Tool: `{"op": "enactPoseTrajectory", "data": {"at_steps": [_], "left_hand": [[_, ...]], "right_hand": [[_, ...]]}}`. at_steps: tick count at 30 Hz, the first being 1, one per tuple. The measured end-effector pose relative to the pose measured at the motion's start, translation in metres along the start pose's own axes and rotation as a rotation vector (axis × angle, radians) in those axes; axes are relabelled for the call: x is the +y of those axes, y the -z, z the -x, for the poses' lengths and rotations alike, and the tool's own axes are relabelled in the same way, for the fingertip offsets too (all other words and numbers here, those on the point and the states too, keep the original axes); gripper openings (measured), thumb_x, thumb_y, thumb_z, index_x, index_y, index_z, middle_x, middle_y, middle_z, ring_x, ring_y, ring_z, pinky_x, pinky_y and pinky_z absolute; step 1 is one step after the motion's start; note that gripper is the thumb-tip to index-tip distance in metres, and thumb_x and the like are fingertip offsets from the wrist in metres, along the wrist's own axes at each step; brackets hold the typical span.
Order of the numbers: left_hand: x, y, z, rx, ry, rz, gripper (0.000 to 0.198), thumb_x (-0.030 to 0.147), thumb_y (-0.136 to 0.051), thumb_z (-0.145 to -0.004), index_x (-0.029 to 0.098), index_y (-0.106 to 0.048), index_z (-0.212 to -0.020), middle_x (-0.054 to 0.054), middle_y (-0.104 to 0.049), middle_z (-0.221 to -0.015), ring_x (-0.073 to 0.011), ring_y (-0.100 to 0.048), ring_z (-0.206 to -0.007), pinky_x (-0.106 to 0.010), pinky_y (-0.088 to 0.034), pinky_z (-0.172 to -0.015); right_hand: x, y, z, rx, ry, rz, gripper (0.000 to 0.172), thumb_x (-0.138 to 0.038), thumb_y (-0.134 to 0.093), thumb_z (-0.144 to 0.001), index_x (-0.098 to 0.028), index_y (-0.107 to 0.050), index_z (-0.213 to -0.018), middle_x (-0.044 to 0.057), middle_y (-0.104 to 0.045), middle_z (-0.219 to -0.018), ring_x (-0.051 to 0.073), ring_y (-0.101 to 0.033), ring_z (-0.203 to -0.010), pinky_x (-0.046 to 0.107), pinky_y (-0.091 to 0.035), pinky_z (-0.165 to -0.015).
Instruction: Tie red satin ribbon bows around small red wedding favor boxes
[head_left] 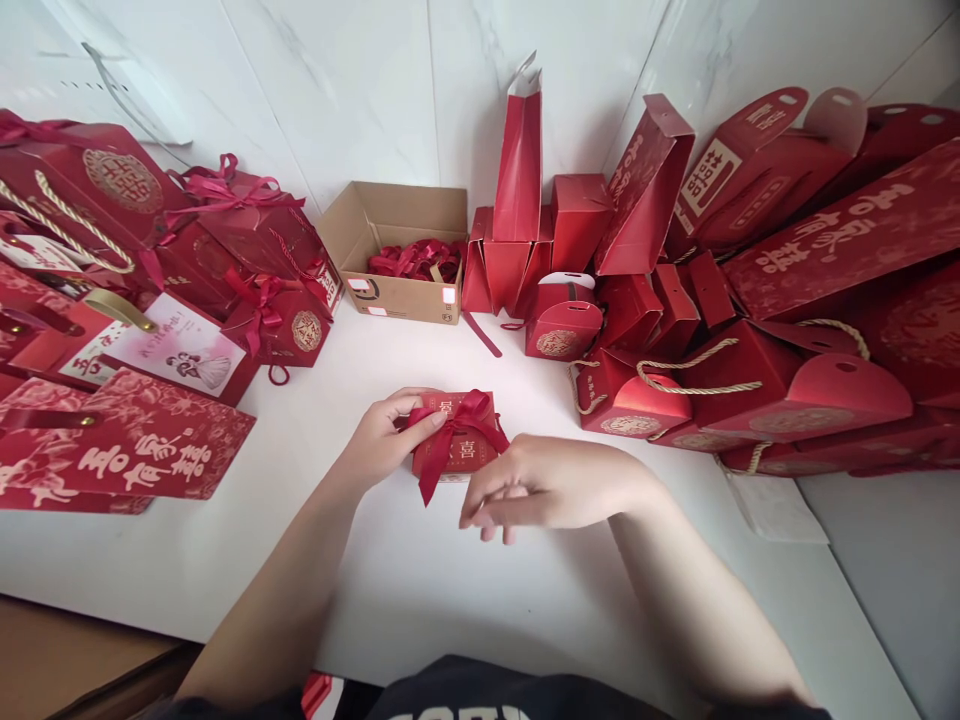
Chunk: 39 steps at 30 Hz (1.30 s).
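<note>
taking the small gift box (463, 458) as the centre of the dial, it sits on the white tabletop (420, 600) with a dark red ribbon bow (453, 425) tied across its printed top, one ribbon tail hanging toward seven o'clock. the left hand (395, 432) is at nine o'clock, gripping the box's end; its thumb presses on the top, close beside the bow, and the fingers wrap around the far side. the right hand (544, 485) is at four o'clock, its wrist bent and its fingers drooping loosely, slightly parted and a little blurred. it overlaps the near right corner of the box in this view, so i cannot tell whether it touches.

between eleven and twelve stands an open cardboard carton (401, 297) with red ribbons (416, 259) piled inside. at half past twelve a loose ribbon strip (482, 335) lies on the table, and farther out a tall red box (517, 165) stands upright on other red boxes. between one and two is a small box with a gold medallion (557, 343); at half past two, a rope-handled box (634, 400) in front of a crowded heap of red packaging.

at ten o'clock rests a ribboned box (296, 330) with a gold emblem, and at nine, well apart from the left hand, a floral red bag (172, 440) lies flat with white lettering.
</note>
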<state>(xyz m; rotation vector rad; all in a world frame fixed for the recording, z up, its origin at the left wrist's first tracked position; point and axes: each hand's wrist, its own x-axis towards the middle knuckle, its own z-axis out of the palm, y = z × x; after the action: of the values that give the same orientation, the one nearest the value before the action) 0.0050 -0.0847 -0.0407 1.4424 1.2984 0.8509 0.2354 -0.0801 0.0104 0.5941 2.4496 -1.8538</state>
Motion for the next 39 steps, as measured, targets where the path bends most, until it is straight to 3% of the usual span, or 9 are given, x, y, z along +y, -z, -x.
{"op": "enactPoseTrajectory", "data": {"at_steps": [4, 7, 14, 18, 24, 28, 31, 33, 39], "left_hand": [[0.0, 0.001, 0.0, 0.003, 0.017, 0.014, 0.032, 0.05, -0.06, -0.087, 0.022, -0.074, -0.096, -0.007, -0.063, -0.127, -0.026, -0.063, -0.108, -0.034, -0.056, -0.086], [-0.002, 0.002, 0.001, 0.011, 0.019, 0.009, 0.033, 0.049, -0.057, -0.088, 0.021, -0.074, -0.091, -0.008, -0.063, -0.127, -0.0254, -0.064, -0.103, -0.033, -0.056, -0.08], [-0.001, 0.004, 0.002, 0.022, -0.035, -0.035, 0.029, 0.045, -0.059, -0.088, 0.019, -0.072, -0.086, -0.009, -0.064, -0.122, -0.0256, -0.063, -0.105, -0.036, -0.054, -0.086], [0.001, 0.005, 0.003, -0.036, -0.092, -0.072, 0.019, 0.038, -0.069, -0.081, 0.019, -0.067, -0.084, -0.008, -0.06, -0.125, -0.0259, -0.06, -0.113, -0.037, -0.051, -0.093], [0.004, 0.002, 0.008, -0.244, -0.094, -0.069, 0.026, 0.032, -0.071, -0.079, 0.023, -0.056, -0.098, -0.008, -0.05, -0.138, -0.0266, -0.058, -0.118, -0.038, -0.053, -0.089], [0.009, 0.001, 0.013, -0.043, -0.232, -0.161, 0.034, 0.026, -0.063, -0.084, 0.029, -0.05, -0.116, -0.006, -0.046, -0.143, -0.0257, -0.043, -0.135, -0.044, -0.04, -0.108], [0.017, -0.001, 0.02, 0.114, -0.369, -0.385, 0.005, 0.026, -0.06, -0.086, 0.023, -0.059, -0.082, -0.004, -0.052, -0.133, -0.0267, -0.044, -0.133, -0.043, -0.033, -0.112], [0.022, -0.004, 0.025, 0.118, -0.401, -0.548, 0.018, 0.031, -0.063, -0.084, 0.021, -0.059, -0.07, -0.004, -0.053, -0.131, -0.0291, -0.044, -0.131, -0.044, -0.033, -0.111], [0.03, -0.015, 0.035, -0.051, -0.241, -0.659, 0.017, 0.037, -0.063, -0.083, 0.023, -0.056, -0.087, -0.006, -0.047, -0.142, -0.0303, -0.036, -0.138, -0.049, -0.037, -0.109]], "right_hand": [[-0.003, 0.009, 0.014, 0.394, -0.04, 0.186, 0.02, -0.026, -0.049, -0.095, -0.019, -0.066, -0.09, 0.0, -0.066, -0.07, 0.012, -0.062, -0.063, 0.024, -0.046, -0.061], [0.001, 0.009, 0.012, 0.609, -0.11, 0.369, 0.014, -0.027, -0.052, -0.093, -0.02, -0.063, -0.087, 0.0, -0.064, -0.074, 0.014, -0.057, -0.066, 0.026, -0.042, -0.062], [0.016, 0.006, -0.001, 0.726, -0.161, 0.508, 0.011, -0.028, -0.05, -0.093, -0.02, -0.056, -0.089, 0.004, -0.061, -0.091, 0.018, -0.057, -0.08, 0.03, -0.042, -0.071], [0.021, 0.009, -0.001, 0.802, -0.145, 0.493, 0.013, -0.026, -0.046, -0.094, -0.021, -0.056, -0.102, 0.008, -0.06, -0.105, 0.022, -0.058, -0.093, 0.033, -0.044, -0.077], [0.028, 0.016, -0.005, 0.715, -0.021, 0.297, 0.025, -0.037, -0.041, -0.1, -0.022, -0.059, -0.109, 0.007, -0.057, -0.124, 0.022, -0.053, -0.117, 0.037, -0.04, -0.1], [0.029, 0.02, -0.004, 0.545, -0.066, 0.186, 0.035, -0.048, -0.042, -0.098, -0.021, -0.063, -0.104, 0.006, -0.062, -0.115, 0.021, -0.058, -0.108, 0.036, -0.043, -0.095], [0.028, 0.021, -0.002, 0.483, -0.07, 0.183, 0.038, -0.051, -0.042, -0.098, -0.021, -0.065, -0.094, 0.005, -0.064, -0.109, 0.021, -0.058, -0.104, 0.035, -0.044, -0.091], [0.029, 0.022, -0.001, 0.452, -0.06, 0.193, 0.036, -0.049, -0.044, -0.097, -0.02, -0.064, -0.087, 0.005, -0.065, -0.108, 0.021, -0.058, -0.103, 0.035, -0.043, -0.091], [0.034, 0.023, 0.0, 0.423, -0.071, 0.199, 0.028, -0.041, -0.046, -0.098, -0.02, -0.061, -0.087, 0.004, -0.065, -0.104, 0.02, -0.058, -0.1, 0.033, -0.042, -0.089]]}}
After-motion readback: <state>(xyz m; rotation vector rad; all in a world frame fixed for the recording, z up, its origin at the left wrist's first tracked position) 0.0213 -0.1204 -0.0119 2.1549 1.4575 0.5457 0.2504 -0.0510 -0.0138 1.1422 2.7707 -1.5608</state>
